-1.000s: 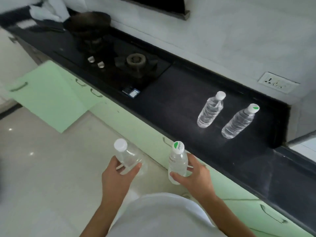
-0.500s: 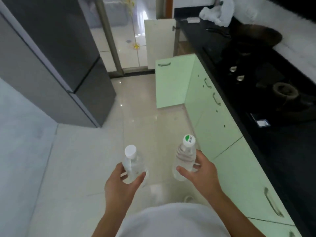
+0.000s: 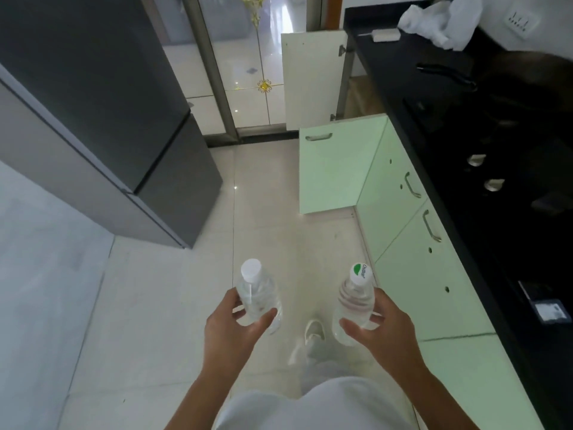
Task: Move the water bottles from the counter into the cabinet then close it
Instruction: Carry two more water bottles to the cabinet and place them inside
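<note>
At right, counter (image 3: 397, 72) cropped, right hand (image 3: 384, 333) partly covering green-capped bottle (image 3: 353, 302)

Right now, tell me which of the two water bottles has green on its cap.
The water bottle in the right hand: its white cap bears a green patch with lettering. The bottle in the left hand has a plain white cap.

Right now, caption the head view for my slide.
Left hand grips the white-capped water bottle, right hand the green-marked bottle, with an open green cabinet door ahead beside the black counter.
</note>
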`<action>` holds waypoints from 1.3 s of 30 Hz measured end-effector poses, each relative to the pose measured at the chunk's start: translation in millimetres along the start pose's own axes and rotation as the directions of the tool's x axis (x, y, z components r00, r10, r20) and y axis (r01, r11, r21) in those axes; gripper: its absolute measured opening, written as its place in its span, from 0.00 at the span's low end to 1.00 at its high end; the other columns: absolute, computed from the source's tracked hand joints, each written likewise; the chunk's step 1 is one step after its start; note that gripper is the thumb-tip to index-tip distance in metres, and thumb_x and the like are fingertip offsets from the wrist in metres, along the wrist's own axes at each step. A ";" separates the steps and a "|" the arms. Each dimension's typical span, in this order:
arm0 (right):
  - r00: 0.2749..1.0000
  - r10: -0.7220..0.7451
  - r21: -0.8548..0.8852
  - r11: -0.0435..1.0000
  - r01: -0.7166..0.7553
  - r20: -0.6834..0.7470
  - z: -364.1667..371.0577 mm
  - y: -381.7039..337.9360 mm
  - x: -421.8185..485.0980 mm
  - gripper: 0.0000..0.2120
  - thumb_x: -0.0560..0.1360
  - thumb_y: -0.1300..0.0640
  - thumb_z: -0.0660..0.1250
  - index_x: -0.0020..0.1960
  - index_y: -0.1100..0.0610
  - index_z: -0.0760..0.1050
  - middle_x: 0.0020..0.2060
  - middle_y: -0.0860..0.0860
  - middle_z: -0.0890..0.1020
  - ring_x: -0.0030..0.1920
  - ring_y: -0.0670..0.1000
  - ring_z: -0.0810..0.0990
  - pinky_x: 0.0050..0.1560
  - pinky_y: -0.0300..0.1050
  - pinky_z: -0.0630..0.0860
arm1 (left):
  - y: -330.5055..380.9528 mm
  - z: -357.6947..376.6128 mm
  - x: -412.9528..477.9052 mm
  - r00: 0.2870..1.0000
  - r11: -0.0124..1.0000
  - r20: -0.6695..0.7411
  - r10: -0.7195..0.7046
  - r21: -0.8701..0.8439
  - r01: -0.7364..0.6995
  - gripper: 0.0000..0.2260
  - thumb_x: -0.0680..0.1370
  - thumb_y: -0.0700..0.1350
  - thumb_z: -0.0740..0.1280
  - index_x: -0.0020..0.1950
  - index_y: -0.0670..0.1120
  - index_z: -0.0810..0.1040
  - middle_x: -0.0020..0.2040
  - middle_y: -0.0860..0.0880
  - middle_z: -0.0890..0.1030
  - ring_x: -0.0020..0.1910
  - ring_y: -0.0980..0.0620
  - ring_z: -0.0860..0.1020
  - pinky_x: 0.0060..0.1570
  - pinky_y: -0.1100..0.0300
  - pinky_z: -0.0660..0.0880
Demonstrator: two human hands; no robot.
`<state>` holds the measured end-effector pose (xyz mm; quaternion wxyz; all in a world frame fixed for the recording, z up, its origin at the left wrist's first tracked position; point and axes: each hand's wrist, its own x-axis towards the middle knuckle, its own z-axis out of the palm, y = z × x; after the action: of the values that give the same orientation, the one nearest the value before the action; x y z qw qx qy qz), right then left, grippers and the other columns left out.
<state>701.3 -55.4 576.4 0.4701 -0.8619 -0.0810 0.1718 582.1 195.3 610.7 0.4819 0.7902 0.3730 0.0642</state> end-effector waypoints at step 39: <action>1.000 -0.016 0.028 0.999 0.016 -0.008 165.4 -245.2 527.6 0.25 0.62 0.48 0.82 0.54 0.37 0.75 0.46 0.29 0.82 0.47 0.34 0.82 0.47 0.39 0.80 | 105.6 -97.8 579.9 1.000 1.000 -0.015 0.013 0.010 -0.013 0.20 0.68 0.55 0.80 0.57 0.55 0.80 0.47 0.62 0.85 0.47 0.67 0.82 0.41 0.78 0.72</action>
<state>1134.6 366.6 583.4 0.4839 -0.8552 -0.0838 0.1657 1006.5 615.7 598.1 0.4747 0.7945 0.3719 0.0714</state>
